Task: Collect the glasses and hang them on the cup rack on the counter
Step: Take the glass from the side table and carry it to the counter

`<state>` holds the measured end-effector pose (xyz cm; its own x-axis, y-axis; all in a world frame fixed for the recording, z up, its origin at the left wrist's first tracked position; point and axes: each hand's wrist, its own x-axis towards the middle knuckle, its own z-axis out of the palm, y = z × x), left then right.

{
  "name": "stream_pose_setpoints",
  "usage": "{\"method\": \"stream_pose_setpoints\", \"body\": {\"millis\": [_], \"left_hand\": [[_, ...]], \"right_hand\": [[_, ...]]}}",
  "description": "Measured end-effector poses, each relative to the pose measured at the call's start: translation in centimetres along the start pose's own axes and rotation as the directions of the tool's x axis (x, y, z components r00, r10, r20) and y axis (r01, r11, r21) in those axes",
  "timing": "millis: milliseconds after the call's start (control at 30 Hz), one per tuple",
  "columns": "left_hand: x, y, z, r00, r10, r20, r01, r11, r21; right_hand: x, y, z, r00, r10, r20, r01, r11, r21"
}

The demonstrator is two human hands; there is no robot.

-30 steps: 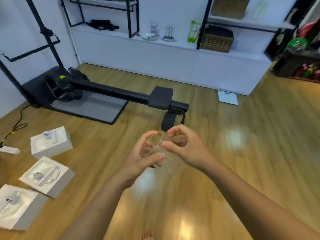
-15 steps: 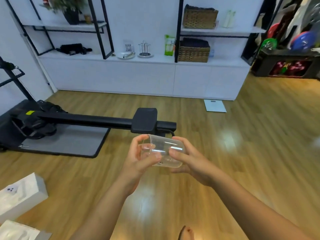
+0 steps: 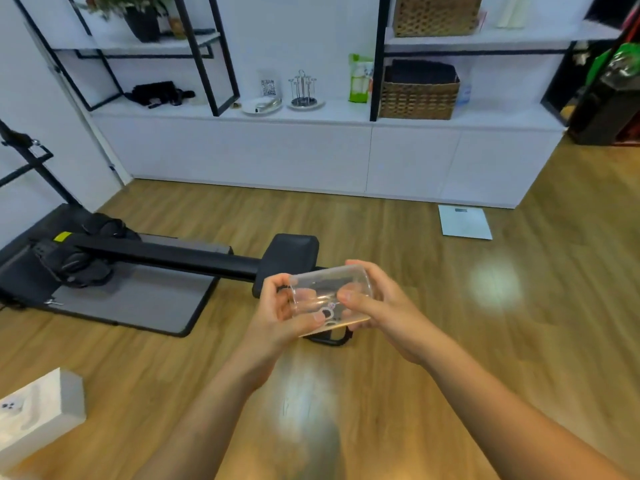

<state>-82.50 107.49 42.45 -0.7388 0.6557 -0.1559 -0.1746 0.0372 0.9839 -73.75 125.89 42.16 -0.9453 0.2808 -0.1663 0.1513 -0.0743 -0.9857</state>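
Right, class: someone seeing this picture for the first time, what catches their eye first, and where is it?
First, the clear glass held on its side in the middle of the view, gripped by the left hand and the right hand together. Behind it, a long black exercise machine stretches across the wooden floor to the left. Farther off, the metal cup rack stands empty on the white counter.

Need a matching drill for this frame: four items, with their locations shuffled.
Items:
1. clear drinking glass
2. metal cup rack
3. white bathroom scale
4. woven wicker basket

Places:
A. flat on the wood floor by the cabinet
B. on the counter, right of the black post
C. held between both hands
D. on the counter beside a white plate

Pairs: 1-C, 2-D, 3-A, 4-B
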Motion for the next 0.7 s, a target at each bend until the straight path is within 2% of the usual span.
{"method": "stream_pose_setpoints", "body": {"millis": [133, 233, 400, 500, 700], "left_hand": [[7.4, -0.4, 2.7, 0.997, -0.049, 0.058, 0.047, 0.998, 0.028], [14.2, -0.9, 5.4, 0.984, -0.075, 0.16, 0.071, 0.997, 0.03], [25.3, 0.4, 11.4, 0.92, -0.111, 0.376, 0.11, 0.994, 0.024], [31.8, 2.4, 15.3, 0.874, -0.09, 0.478, 0.086, 0.996, 0.03], [43.3, 4.6, 21.3, 0.866, -0.029, 0.499, -0.016, 0.996, 0.086]], "right_hand": [[4.4, 0.7, -5.4, 0.995, 0.015, -0.101, -0.016, 1.0, -0.004], [7.3, 1.1, -10.1, 0.976, 0.014, -0.216, -0.009, 1.0, 0.024], [10.9, -1.1, -18.6, 0.911, 0.044, -0.411, -0.035, 0.999, 0.03], [13.6, -3.5, -23.7, 0.865, 0.024, -0.5, -0.022, 1.0, 0.011], [20.4, -4.7, -32.5, 0.808, 0.01, -0.589, 0.056, 0.994, 0.095]]}}
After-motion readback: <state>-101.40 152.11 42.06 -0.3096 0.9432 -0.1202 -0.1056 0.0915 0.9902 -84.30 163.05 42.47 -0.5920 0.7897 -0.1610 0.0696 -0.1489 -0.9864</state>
